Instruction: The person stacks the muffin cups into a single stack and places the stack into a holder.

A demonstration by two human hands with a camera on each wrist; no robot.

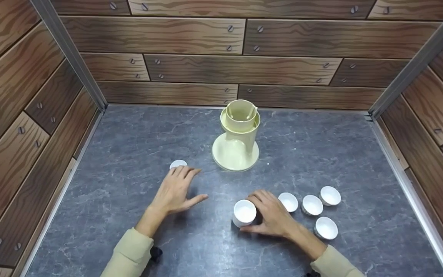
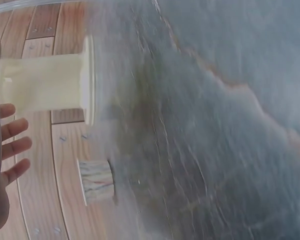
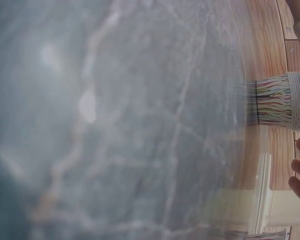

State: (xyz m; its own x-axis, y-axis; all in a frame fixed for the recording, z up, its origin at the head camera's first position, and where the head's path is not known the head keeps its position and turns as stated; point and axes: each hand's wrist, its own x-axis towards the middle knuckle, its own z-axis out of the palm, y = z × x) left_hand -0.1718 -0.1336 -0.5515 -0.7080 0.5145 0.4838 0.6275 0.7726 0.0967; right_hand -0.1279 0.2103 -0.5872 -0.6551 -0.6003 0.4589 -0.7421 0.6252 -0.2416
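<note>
A small stack of paper baking cups (image 1: 244, 212), white inside, stands on the table. In the right wrist view the patterned stack (image 3: 275, 102) shows coloured wavy lines and several nested rims. My right hand (image 1: 271, 213) curves round its right side, the thumb close to the rim; a narrow gap shows between fingers and stack. Spread and holding nothing, my left hand (image 1: 173, 192) hovers near a single baking cup (image 1: 178, 164), partly hidden behind its fingertips. That single cup (image 2: 96, 181) stands apart from the fingers in the left wrist view.
Behind the hands stands a pale yellow pedestal (image 1: 236, 154) with a round base and a cup-shaped top piece (image 1: 241, 119). Several more baking cups (image 1: 312, 205) sit right of my right hand. Wood-patterned walls (image 1: 190, 69) bound the grey marbled table (image 1: 148, 134).
</note>
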